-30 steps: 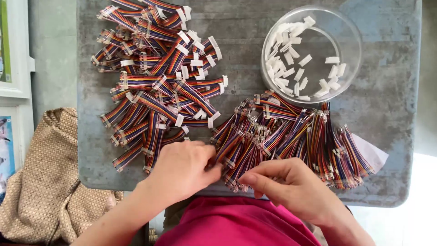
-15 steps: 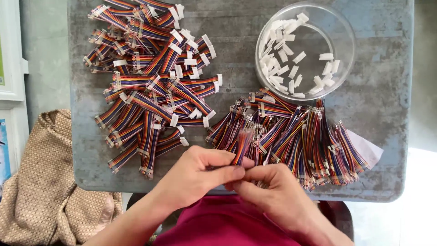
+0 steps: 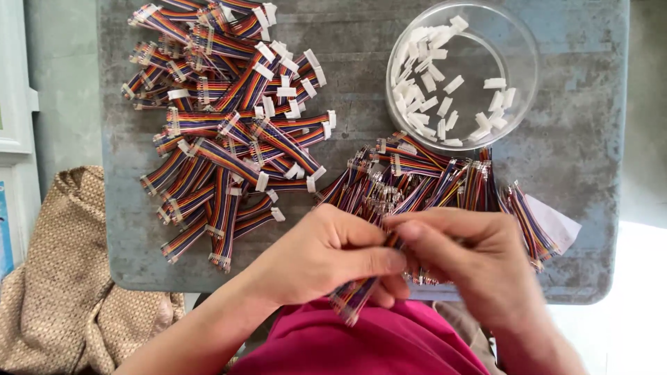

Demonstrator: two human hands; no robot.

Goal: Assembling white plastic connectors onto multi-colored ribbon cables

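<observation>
My left hand (image 3: 326, 257) pinches a short rainbow ribbon cable (image 3: 356, 295) that hangs down toward my lap. Against it, my right hand (image 3: 472, 260) holds the cable's upper end between thumb and fingers. Both hands hover over the near edge of a heap of unfinished ribbon cables (image 3: 431, 180) lying on the grey tray (image 3: 583, 139). Farther back on the left lies a bigger pile of cables with white connectors (image 3: 229, 118). A clear round bowl (image 3: 517, 42) at the back right holds several loose white connector housings (image 3: 431, 90).
A beige woven cloth (image 3: 62, 278) lies left of the tray. A white slip of paper (image 3: 556, 222) sticks out from under the right heap. My pink garment (image 3: 389, 344) fills the bottom. White frames (image 3: 14, 104) stand at the far left.
The hands have come together and lifted one cable out of the right heap; it now hangs below my left hand. The view has shifted slightly.
</observation>
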